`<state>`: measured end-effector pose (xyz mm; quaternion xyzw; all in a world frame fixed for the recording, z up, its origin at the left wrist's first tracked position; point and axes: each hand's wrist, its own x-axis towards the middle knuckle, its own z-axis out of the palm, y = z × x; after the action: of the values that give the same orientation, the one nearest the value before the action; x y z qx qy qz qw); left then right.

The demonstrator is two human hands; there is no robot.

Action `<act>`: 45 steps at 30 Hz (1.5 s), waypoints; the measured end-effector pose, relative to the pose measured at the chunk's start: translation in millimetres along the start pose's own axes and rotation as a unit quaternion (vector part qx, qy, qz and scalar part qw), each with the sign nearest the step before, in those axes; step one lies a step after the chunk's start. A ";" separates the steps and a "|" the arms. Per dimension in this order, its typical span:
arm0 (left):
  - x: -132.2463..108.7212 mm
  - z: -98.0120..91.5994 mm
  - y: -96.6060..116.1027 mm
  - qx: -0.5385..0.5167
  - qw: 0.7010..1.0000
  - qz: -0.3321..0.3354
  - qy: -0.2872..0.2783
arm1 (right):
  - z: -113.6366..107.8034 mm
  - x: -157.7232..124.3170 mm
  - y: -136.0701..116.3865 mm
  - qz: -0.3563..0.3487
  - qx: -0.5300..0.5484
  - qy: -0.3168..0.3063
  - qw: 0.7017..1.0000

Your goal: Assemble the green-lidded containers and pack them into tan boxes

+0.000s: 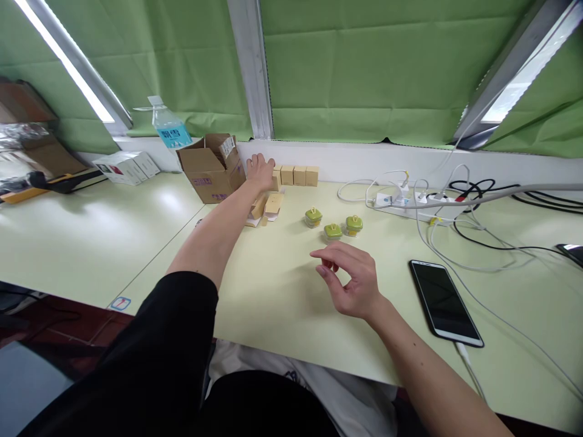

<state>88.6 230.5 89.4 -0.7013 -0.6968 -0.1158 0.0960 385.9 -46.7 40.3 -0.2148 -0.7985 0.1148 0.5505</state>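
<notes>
My left hand (260, 172) reaches to the back of the table, its fingers bent down over the left end of a row of small cardboard boxes (299, 175). It looks closed on one of them, though its fingertips are hidden. Under my left wrist lie opened small cartons (273, 205) with loose flaps. My right hand (350, 276) hovers over the table with thumb and index finger apart and nothing between them. Just beyond it stand three small clear containers with green lids: one at left (313, 217), one nearest me (333, 232), one at right (354, 225).
An open cardboard box (214, 176) stands left of my left hand, before a large water bottle (170, 127). White boxes (127, 168) sit farther left. At right are a power strip (416, 206) with tangled cables and a phone (445, 302) plugged into a cable.
</notes>
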 end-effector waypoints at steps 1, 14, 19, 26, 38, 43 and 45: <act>-6.3 -5.0 -0.5 -0.005 1.000 0.002 0.001 | 0.3 -0.5 1.1 -0.007 -0.006 0.002 1.000; -134.9 5.9 39.6 0.023 0.998 0.048 -0.015 | 17.3 -18.6 23.9 0.023 -0.166 -0.149 0.975; -146.9 -0.3 44.0 -0.019 1.000 -0.005 0.004 | 16.9 -20.0 32.3 0.066 -0.170 -0.147 0.972; -188.4 -32.9 42.3 -0.452 0.891 -0.022 0.013 | 15.1 -12.5 32.3 0.124 -0.105 -0.059 0.985; -254.2 -32.2 94.1 -0.712 0.690 0.057 -0.116 | 13.5 -7.9 26.9 0.147 0.022 0.010 0.989; -261.9 -23.8 90.5 -0.685 0.715 0.110 -0.087 | 7.2 -6.1 23.9 0.115 0.023 -0.029 0.993; -264.3 -19.9 89.1 -0.661 0.736 0.131 -0.059 | 4.3 -5.2 22.6 0.102 0.037 -0.046 0.993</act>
<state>176.5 -28.7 32.5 -0.6777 -0.3505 -0.4922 -0.4191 388.4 -29.0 25.0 -0.2688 -0.7920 0.2098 0.5064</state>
